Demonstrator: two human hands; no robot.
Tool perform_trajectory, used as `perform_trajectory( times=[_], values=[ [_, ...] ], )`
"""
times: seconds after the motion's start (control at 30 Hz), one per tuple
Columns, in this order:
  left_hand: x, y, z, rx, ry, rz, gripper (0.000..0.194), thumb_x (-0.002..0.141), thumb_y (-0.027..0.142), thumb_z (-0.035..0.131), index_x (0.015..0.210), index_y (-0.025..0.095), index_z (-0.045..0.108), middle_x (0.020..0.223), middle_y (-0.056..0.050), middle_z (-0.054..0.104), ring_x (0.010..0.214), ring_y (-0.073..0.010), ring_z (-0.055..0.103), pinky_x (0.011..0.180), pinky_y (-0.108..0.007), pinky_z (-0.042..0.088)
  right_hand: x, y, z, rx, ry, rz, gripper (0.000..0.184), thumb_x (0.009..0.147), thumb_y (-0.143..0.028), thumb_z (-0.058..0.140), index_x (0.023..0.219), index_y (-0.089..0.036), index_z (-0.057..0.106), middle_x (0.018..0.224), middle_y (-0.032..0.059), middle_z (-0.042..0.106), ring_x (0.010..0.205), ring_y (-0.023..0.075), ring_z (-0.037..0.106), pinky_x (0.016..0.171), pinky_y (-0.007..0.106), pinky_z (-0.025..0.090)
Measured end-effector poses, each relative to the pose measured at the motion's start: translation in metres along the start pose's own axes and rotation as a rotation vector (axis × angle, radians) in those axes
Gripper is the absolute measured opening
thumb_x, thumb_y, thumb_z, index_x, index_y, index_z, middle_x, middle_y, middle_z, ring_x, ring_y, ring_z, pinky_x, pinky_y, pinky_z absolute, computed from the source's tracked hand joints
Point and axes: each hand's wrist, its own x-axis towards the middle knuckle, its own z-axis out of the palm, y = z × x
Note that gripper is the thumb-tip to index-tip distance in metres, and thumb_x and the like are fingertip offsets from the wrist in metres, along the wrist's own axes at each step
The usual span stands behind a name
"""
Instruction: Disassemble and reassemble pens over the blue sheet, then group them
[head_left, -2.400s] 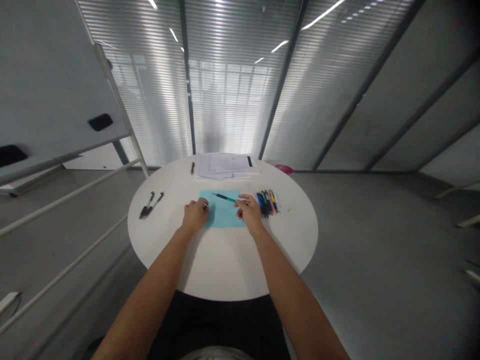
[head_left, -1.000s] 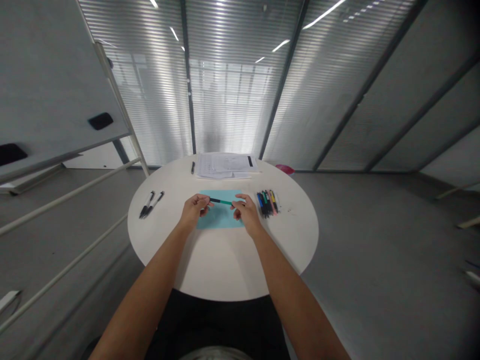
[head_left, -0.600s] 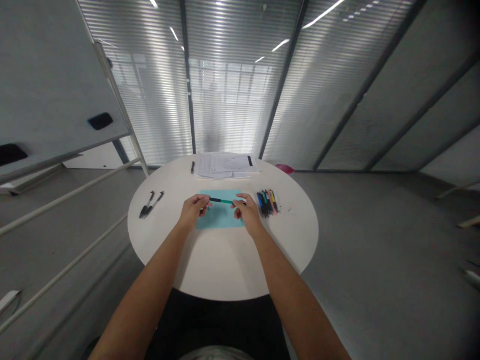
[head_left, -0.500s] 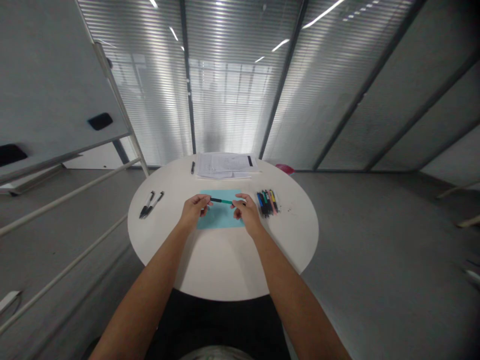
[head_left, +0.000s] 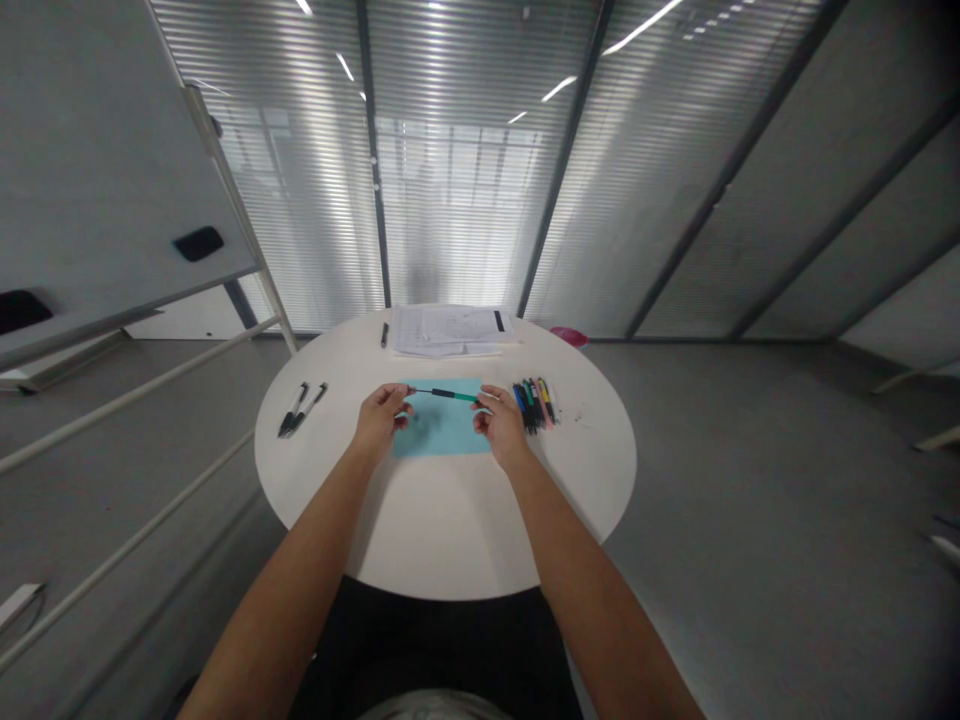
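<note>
- Green-and-black pen spans the upper part of the teal sheet, held level (head view; whether it touches the sheet, I cannot tell).
- Its left end is pinched by the left hand, its right end by the right hand.
- Both hands have drawn apart, now gripping only the pen's ends, with the right hand near the bunched colored pens.

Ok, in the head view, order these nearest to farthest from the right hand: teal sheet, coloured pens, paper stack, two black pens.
From the right hand:
1. Teal sheet, beneath it.
2. Coloured pens, just right.
3. Paper stack, far side.
4. Two black pens, far left.
</note>
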Motion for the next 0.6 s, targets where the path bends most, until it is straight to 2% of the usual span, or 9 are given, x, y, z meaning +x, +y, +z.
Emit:
perform_trajectory(
  times=[0.2, 0.4, 0.6],
  values=[
    [0.002, 0.002, -0.003, -0.025, 0.031, 0.014, 0.036, 0.066, 0.044, 0.072, 0.085, 0.017, 0.058, 0.100, -0.007, 0.065, 0.055, -0.0061, 0.053, 0.043, -0.018, 0.036, 0.000, -0.002, 0.000, 0.068, 0.075, 0.003, 0.037, 0.061, -0.033, 0.069, 0.092, -0.022, 0.054, 0.058, -0.0054, 0.059, 0.038, 0.0083, 0.048, 0.036, 0.019, 0.034],
    [0.003, 0.007, -0.006, -0.073, 0.117, 0.032, 0.036, 0.063, 0.043, 0.074, 0.084, 0.017, 0.060, 0.098, -0.005, 0.065, 0.054, -0.0044, 0.050, 0.045, -0.018, 0.037, 0.002, -0.003, -0.004, 0.141, 0.098, 0.001, 0.036, 0.060, -0.031, 0.069, 0.090, -0.021, 0.054, 0.056, -0.0062, 0.058, 0.037, 0.0080, 0.047, 0.034, 0.018, 0.033],
    [0.004, 0.011, -0.007, -0.129, 0.187, -0.003, 0.034, 0.063, 0.040, 0.075, 0.084, 0.018, 0.058, 0.098, -0.005, 0.065, 0.053, -0.0040, 0.049, 0.045, -0.018, 0.036, 0.001, -0.013, -0.012, 0.398, 0.052, 0.130, 0.022, 0.066, -0.024, 0.066, 0.086, -0.021, 0.056, 0.059, -0.0047, 0.059, 0.041, 0.0080, 0.050, 0.035, 0.018, 0.035]
  ],
)
